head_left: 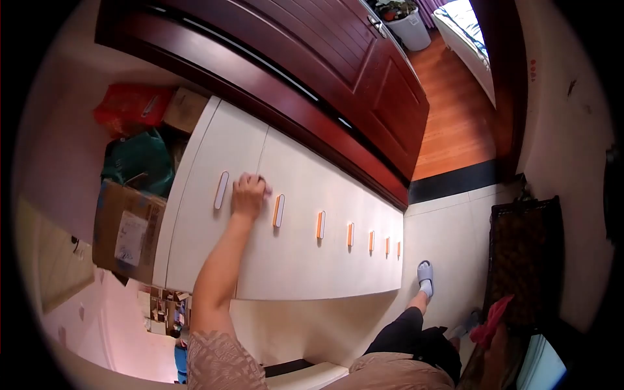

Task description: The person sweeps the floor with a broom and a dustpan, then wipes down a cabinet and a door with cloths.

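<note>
My left hand (pixel 249 194) is closed against the white drawer front (pixel 299 266), between two of its handles. A small pale pink bit, which looks like cloth, shows at the edge of its fingers. Beside the hand are a handle (pixel 221 190) on one side and an orange-and-white handle (pixel 279 210) on the other. At the lower right, my right hand (pixel 496 330) hangs low by my leg with a bright pink cloth (pixel 487 325) bunched at it. The fingers of that hand are mostly hidden.
On the cabinet top are a cardboard box (pixel 123 227), a green bag (pixel 140 159) and a red bag (pixel 130 107). A dark red door (pixel 325 58) stands beside the cabinet. A dark-framed piece of furniture (pixel 526 260) is near my slippered foot (pixel 425 276).
</note>
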